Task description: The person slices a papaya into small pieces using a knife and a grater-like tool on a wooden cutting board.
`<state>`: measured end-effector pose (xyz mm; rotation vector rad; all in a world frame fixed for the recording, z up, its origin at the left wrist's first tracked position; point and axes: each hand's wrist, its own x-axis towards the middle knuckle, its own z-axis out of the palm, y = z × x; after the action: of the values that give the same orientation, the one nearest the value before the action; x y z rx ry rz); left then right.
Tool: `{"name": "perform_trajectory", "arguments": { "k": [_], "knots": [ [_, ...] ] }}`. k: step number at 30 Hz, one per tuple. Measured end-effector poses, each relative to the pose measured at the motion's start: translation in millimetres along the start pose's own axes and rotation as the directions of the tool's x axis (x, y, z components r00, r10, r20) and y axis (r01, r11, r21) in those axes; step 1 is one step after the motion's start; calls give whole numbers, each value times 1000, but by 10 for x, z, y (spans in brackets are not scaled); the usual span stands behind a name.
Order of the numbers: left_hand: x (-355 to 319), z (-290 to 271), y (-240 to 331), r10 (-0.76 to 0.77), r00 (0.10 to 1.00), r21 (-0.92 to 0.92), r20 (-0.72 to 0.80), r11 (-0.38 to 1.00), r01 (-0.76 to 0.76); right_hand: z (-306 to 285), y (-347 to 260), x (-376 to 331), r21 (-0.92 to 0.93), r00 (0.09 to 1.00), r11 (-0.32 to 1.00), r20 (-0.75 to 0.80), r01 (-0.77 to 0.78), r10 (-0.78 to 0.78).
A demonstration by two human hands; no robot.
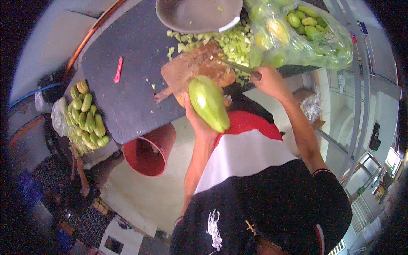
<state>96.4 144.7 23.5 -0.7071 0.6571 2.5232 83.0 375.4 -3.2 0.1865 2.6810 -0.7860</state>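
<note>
One big green fruit (208, 103) tilts in the left hand (200, 124) over the near side of the wooden board (187, 63), its thumb along one side and its other fingers mostly hidden beneath, while the right hand's (271, 80) fingers are clamped on a knife (239, 66). Smooth and shiny, it looks firm, fairly heavy and likely slippery, so a broad hold round the thick middle should suit. Chopped pieces (235, 46) litter the dark worktop (127, 97) near a grey bowl (197, 17) at its far edge; a red bucket (167, 142) stands below its near edge.
</note>
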Motion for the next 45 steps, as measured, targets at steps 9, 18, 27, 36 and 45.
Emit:
{"name": "perform_trajectory", "arguments": {
  "k": [9,18,27,36,45],
  "knots": [
    [191,-55,13,-64,990,-222,-129,974,34,-287,-691,-720,-61,920,923,-80,380,-384],
    [96,150,90,-133,988,-129,-85,984,121,-99,-766,-741,-122,861,866,-104,486,-498],
    [215,-76,17,-11,997,-75,-76,997,6,24,-708,-612,-135,850,863,-151,488,-504],
    [214,35,-25,118,980,-23,-158,992,-124,211,-426,-442,-175,905,932,-241,316,-352],
    [212,34,-68,67,975,-21,-211,997,-73,-94,-463,-571,-75,940,958,-189,276,-285]
  ]
}}
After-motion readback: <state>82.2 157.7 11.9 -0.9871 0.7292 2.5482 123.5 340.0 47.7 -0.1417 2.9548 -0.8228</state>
